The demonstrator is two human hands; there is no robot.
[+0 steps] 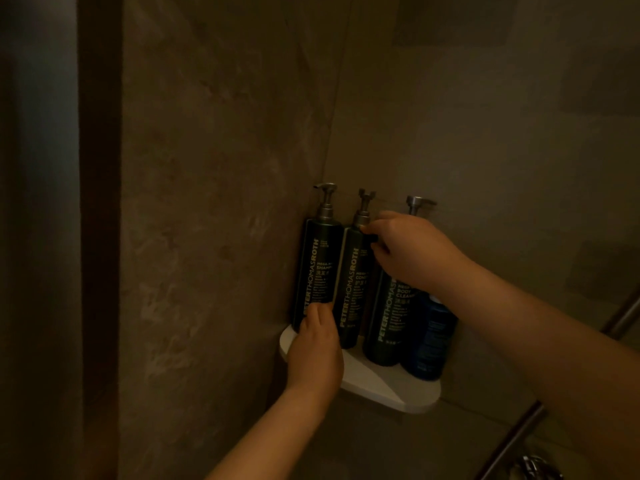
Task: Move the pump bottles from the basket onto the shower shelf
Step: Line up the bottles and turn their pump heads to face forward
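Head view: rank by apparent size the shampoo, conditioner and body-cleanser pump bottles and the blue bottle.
1-3, unranked: dark shampoo pump bottle, dark conditioner pump bottle and dark body-cleanser pump bottle look alike; the cleanser stands nearer the camera.
4. Short blue bottle, clearly smallest.

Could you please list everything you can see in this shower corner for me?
Shelf: one, white, wall corner.
Pump bottles: three, dark with pale lettering, upright on the shelf; shampoo, conditioner, body cleanser, left to right.
Blue bottle: one, blue, beside the body cleanser, right end.
Metal bar: one, grey, lower right.
Left hand: one, fingers touching the shampoo low down.
Right hand: one, fingers pinching the conditioner's shoulder.
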